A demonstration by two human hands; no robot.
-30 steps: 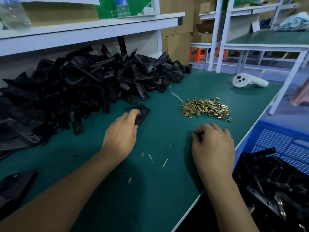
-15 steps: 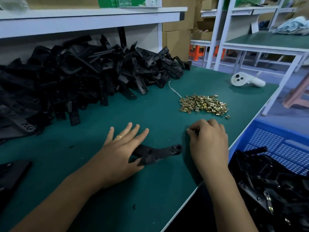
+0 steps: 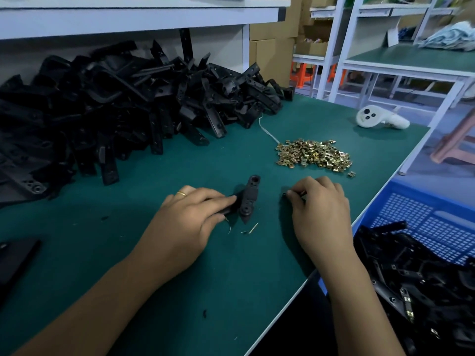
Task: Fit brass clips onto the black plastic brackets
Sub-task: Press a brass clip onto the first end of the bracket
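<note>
Two bare hands rest on a green bench mat (image 3: pixel 195 291) in the head view, the only view. Left hand (image 3: pixel 190 219): fingers curled round the near end of a single black bracket (image 3: pixel 249 199), which lies on the mat between the hands with its far end pointing away; a gold ring (image 3: pixel 181 193) sits on one finger. Right hand (image 3: pixel 320 209): fingers curled with the tips drawn together on something small and dark at the mat; what it is cannot be told. Pile of brass clips (image 3: pixel 313 155): loose on the mat, far of the right hand and apart from it. Heap of black brackets (image 3: pixel 115 104): far left, against the white shelf (image 3: pixel 138 19). Blue crate (image 3: pixel 426 224): off the bench's right edge, holding more black brackets, some showing brass clips. White handheld controller (image 3: pixel 380 119): far right on the mat. Pale slivers lie on the mat just near of the held bracket.
</note>
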